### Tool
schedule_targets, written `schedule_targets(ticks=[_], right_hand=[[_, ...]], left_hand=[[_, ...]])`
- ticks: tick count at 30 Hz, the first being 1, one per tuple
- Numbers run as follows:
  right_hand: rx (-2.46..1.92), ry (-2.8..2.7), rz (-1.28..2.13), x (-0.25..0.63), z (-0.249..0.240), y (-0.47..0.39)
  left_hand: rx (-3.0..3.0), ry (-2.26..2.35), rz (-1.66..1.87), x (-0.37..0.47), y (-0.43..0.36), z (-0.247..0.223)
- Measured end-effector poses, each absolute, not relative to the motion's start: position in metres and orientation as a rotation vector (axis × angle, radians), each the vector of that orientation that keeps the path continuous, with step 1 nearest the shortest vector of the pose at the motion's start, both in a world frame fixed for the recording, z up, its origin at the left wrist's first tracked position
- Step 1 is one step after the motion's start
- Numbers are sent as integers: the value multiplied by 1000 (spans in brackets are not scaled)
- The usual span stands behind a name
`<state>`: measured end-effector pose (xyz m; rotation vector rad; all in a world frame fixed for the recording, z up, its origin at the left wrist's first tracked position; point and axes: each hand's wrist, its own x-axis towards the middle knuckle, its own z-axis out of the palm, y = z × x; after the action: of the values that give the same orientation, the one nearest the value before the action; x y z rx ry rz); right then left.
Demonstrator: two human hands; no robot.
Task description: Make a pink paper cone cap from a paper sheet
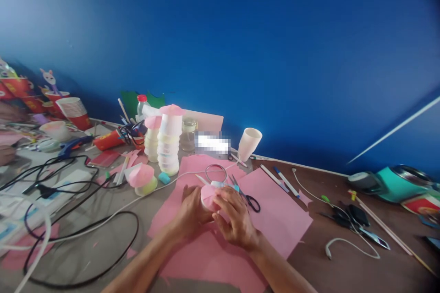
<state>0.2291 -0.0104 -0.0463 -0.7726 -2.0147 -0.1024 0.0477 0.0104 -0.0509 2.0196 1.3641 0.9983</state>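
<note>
Close together above pink paper [275,224], my two hands meet around a small piece with a pink paper top [208,193]. My left hand [193,210] is wrapped round its side; what lies under the pink top is mostly hidden. The fingers of my right hand [237,219] rest bent on the top's right edge, thumb low. Just beyond my right fingers lie dark-handled scissors [253,202]. Behind the piece is a round ring-shaped item [216,173]. A small cup with a folded pink cap [141,176] stands to the left, beside a blue eraser-like block [164,178].
Two stacked white towers with pink tops [169,142] stand behind, near a glass jar [189,135] and a white paper cup [250,143]. Black cables [134,238] loop at left. Markers [287,181], a utility knife [374,238] and a teal kettle [395,183] lie right.
</note>
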Motion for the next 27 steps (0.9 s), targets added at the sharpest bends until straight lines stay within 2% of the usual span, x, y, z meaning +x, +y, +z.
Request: schedule_targets(ticks=[7,16,27], right_hand=[[-778,-1983,83,229,-44,-14],[-813,-2052,125,227,-53,-2],[-824,-2059,122,214,-48,0]], left_hand=[[2129,1346,962,48,8,-64],[2307,1432,567,48,7,-68],[2371,1416,590,48,8,-69]])
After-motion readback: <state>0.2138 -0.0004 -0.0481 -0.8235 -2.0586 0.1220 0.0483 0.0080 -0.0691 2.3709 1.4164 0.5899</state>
